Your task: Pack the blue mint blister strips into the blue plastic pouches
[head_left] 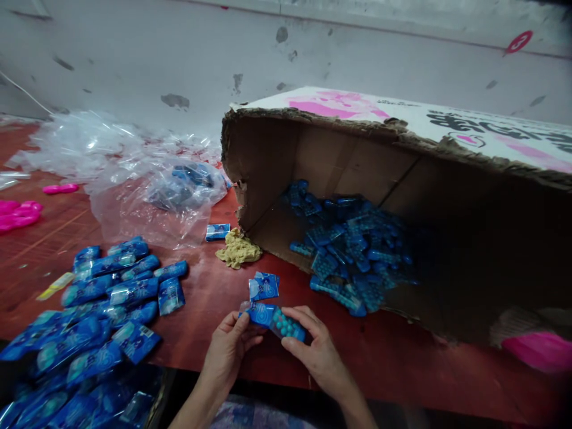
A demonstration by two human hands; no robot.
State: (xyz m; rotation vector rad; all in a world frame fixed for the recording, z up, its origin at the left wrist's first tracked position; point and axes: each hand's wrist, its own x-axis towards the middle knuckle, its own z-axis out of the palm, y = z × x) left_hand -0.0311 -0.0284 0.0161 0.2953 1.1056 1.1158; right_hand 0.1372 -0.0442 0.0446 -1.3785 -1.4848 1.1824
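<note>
Both my hands hold one small clear packet of teal beads (277, 320) just above the red table's near edge. My left hand (229, 348) pinches its blue-labelled left end, and my right hand (316, 351) grips the bead-filled right end. A loose blue label card (263, 286) lies on the table right behind the packet. To the left lies a heap of finished blue packets (96, 310). A large cardboard box (402, 155) lies on its side at the right, with several blue bead trays (348, 250) spilling from its mouth.
Crumpled clear plastic bags (134, 173) lie at the back left, one holding blue items. A tan crumpled rag (238, 250) sits by the box corner, with a small blue card (217, 232) beside it. Pink items (18, 214) lie at the far left and another pink object (538, 350) at the lower right.
</note>
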